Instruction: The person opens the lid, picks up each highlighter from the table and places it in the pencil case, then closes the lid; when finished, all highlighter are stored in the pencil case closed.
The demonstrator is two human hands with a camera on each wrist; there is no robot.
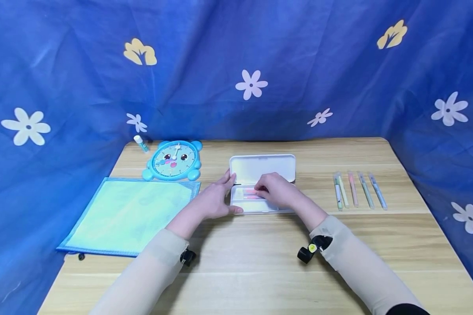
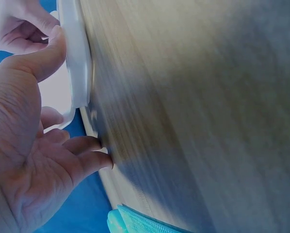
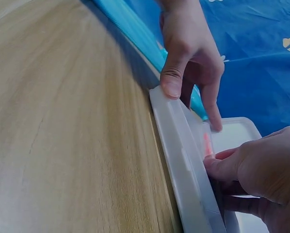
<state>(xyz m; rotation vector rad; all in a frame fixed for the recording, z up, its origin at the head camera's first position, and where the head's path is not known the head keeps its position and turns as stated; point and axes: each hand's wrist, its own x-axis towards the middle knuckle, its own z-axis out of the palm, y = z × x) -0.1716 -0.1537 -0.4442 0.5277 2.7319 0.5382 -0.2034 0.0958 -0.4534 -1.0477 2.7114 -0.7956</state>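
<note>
A white pencil case lies on the table with its lid raised at the back. My left hand holds its left end, thumb on the front edge and a finger by the lid. Inside the tray, the curled fingers of my right hand pinch a pink pen. Much of that pen is hidden by the fingers, and pink streaks show to their left in the head view. Seen from the left wrist, the left thumb presses on the case's white wall.
Several highlighter pens lie in a row on the right of the table. To the left are a mesh zip pouch, a blue toy clock and a glue stick. A blue flowered curtain surrounds the table's back and sides.
</note>
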